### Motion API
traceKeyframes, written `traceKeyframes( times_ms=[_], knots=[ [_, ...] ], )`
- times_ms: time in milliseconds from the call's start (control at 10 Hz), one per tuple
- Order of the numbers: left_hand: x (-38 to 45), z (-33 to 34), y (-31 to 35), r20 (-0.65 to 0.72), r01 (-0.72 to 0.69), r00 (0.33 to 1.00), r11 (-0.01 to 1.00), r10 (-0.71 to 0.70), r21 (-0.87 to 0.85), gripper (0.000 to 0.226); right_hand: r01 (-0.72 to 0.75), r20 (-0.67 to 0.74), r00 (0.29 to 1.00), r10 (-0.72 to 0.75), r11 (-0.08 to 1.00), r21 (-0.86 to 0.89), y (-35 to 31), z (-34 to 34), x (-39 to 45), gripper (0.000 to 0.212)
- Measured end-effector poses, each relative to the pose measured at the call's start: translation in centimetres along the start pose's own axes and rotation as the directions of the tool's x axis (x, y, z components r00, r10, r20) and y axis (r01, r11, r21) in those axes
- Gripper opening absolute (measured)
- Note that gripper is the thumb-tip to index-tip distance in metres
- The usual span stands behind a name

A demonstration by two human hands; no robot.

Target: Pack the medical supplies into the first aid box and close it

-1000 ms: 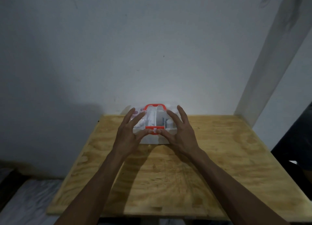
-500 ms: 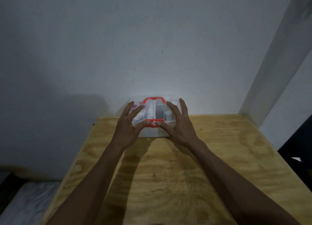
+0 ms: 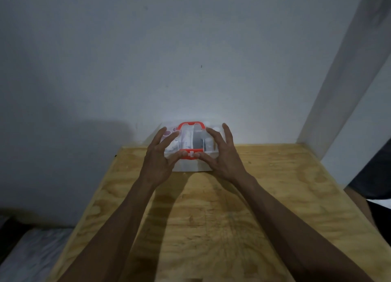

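First aid box [image 3: 191, 148], both hands spread over lid, thumbs on red latch [image 3: 191, 154]

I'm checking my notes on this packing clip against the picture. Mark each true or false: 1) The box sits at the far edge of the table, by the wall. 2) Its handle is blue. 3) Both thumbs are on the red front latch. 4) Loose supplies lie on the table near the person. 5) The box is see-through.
1) True: the first aid box sits at the far edge of the wooden table, close to the wall.
2) False: the handle is red.
3) True: the left hand and right hand both put thumbs on the red latch.
4) False: only the box shows on the table.
5) True: items show through its clear lid.
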State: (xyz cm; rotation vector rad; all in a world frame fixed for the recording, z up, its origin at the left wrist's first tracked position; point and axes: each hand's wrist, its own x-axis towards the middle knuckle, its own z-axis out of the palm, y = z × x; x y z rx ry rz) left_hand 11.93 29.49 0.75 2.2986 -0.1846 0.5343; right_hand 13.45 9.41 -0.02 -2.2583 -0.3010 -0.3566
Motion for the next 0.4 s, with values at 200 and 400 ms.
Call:
traceKeyframes(
  times_ms=[200, 400],
  knots=[
    [-0.3, -0.3, 0.8, -0.029, -0.008, 0.999, 0.949, 0.018, 0.317, 0.074, -0.038, 0.096, 0.994, 0.051, 0.990, -0.136, -1.1, -1.4, 0.0, 0.089],
    [-2.7, 0.0, 2.1, -0.110, 0.055, 0.993, 0.978, -0.033, 0.201, 0.076, -0.007, -0.043, 0.999, 0.006, 0.999, -0.035, -1.1, -2.9, -4.0, 0.090]
  ],
)
